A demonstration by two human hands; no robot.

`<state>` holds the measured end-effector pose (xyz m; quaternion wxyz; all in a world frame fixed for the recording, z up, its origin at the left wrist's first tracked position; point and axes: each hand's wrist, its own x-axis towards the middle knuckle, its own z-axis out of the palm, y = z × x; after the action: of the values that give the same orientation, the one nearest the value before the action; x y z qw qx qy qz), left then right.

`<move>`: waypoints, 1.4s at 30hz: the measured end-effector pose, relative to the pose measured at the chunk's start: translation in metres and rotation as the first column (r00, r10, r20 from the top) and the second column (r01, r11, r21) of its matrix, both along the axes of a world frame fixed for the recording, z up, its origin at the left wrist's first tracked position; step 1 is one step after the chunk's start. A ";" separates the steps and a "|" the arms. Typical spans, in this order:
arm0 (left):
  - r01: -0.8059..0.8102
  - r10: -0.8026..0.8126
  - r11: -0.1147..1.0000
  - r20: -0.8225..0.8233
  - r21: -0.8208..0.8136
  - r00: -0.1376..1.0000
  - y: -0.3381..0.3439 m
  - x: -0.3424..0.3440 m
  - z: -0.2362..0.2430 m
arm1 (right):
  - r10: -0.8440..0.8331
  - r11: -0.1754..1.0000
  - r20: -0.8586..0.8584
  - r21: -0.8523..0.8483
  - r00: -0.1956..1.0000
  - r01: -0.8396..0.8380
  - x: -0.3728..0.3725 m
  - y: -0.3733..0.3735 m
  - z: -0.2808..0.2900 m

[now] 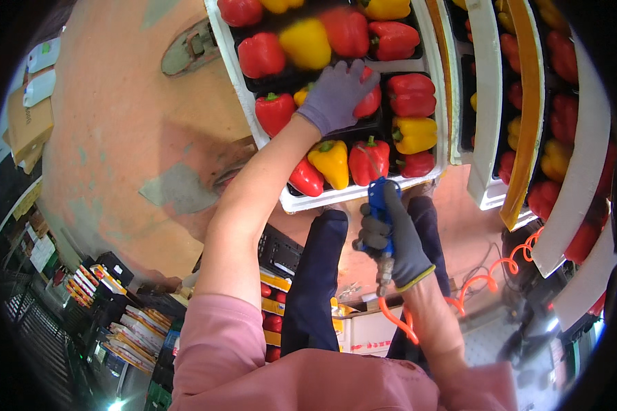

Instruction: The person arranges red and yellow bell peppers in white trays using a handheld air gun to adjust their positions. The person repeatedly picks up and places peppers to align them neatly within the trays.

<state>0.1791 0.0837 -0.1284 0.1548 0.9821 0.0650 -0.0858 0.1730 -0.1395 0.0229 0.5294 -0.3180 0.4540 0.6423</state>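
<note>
My left hand (336, 92), in a purple glove, rests with fingers curled on a red pepper (369, 103) inside a black tray. The tray sits in a white foam box (353, 195) filled with red and yellow bell peppers (331, 162). My right hand (394, 236), in a grey glove, is closed around a blue air gun (378, 205). Its nozzle points up at the front rim of the box. An orange coiled hose (483, 281) runs from the gun's base off to the right.
More white foam boxes of red and yellow peppers (555, 123) stand stacked to the right. The worn orange floor (116, 137) spreads to the left. Black crates (277, 250) and cartons with peppers lie near my legs. Cardboard boxes (27, 123) sit far left.
</note>
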 end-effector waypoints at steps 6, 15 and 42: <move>0.157 -0.154 0.983 0.045 -0.090 0.987 0.017 -0.006 0.010 | 0.262 0.961 0.035 0.082 0.964 -0.264 -0.024 0.035 0.030; -0.144 0.124 0.975 0.120 0.170 0.985 0.071 -0.045 0.010 | 0.030 0.999 0.263 -0.051 0.964 -0.017 0.053 0.043 0.035; -0.048 0.086 0.985 0.231 -0.166 0.969 0.145 0.002 -0.010 | -0.064 0.994 0.158 0.095 0.985 0.049 0.058 0.101 -0.013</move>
<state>0.1815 0.2285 -0.1381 0.2422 0.9670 0.0724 0.0325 0.2306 -0.0381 0.0094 0.5962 -0.3313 0.3889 0.6192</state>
